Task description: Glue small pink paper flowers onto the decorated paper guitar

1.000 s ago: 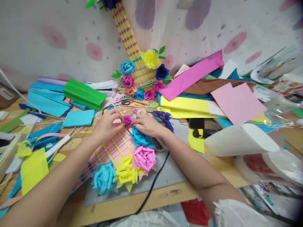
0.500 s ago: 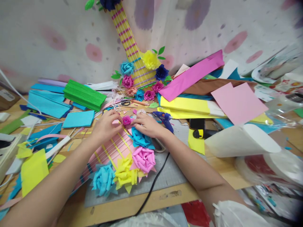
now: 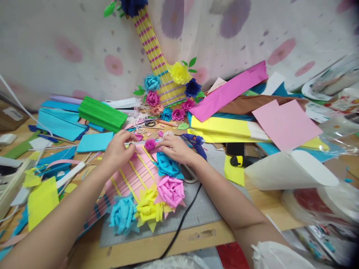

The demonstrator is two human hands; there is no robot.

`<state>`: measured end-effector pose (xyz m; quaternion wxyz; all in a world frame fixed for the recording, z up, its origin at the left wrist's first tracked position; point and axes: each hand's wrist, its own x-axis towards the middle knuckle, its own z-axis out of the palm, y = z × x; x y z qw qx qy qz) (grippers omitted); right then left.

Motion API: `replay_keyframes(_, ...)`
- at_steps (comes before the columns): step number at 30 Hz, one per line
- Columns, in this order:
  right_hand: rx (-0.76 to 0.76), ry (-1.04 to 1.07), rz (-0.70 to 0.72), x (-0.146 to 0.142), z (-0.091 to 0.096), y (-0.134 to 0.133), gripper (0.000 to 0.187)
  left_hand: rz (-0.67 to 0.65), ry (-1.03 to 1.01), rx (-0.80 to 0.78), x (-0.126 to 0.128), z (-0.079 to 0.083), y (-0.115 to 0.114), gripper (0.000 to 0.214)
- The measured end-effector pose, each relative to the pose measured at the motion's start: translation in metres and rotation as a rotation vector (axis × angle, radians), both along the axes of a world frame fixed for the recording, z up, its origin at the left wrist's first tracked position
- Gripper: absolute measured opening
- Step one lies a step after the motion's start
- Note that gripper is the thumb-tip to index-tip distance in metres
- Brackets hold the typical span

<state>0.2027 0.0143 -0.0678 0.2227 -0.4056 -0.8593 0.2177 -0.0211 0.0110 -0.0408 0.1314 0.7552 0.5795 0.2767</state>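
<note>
A pink paper guitar shape (image 3: 131, 176) with yellow strips lies flat before me on a grey mat (image 3: 196, 209). Blue (image 3: 123, 215), yellow (image 3: 148, 207), pink (image 3: 171, 189) and blue (image 3: 167, 166) paper flowers sit on its near edge. A small magenta paper rose (image 3: 150, 144) rests at its far end. My right hand (image 3: 175, 148) has its fingers pressed down beside that rose. My left hand (image 3: 119, 149) is curled, fingertips pinched on the guitar shape's edge a little left of the rose.
A blue glue gun (image 3: 196, 144) lies just beyond my right hand, its black cord (image 3: 179, 228) running toward me. A finished yellow paper guitar with flowers (image 3: 165, 82) leans on the wall. Stacks of green (image 3: 102, 114), blue, pink and yellow paper crowd the table.
My left hand has drawn away from the magenta rose, to the left. My right hand stays beside the rose. The view shifted slightly downward.
</note>
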Motion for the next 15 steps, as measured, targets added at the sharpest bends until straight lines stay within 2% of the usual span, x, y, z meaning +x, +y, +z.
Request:
replay_keyframes(6, -0.028, 0.140, -0.069, 0.013, -0.006, -0.005, 0.028, 0.044, -0.059, -0.025, -0.007, -0.005, 0.001, 0.019)
replay_keyframes(11, -0.022, 0.181, -0.087, 0.010, -0.012, -0.005, 0.026, 0.095, -0.092, -0.041, -0.012, -0.009, 0.002, 0.019)
replay_keyframes(15, -0.062, 0.281, -0.238, 0.007, -0.016, -0.004, 0.016, 0.136, -0.088, -0.064, -0.020, -0.010, 0.002, 0.020)
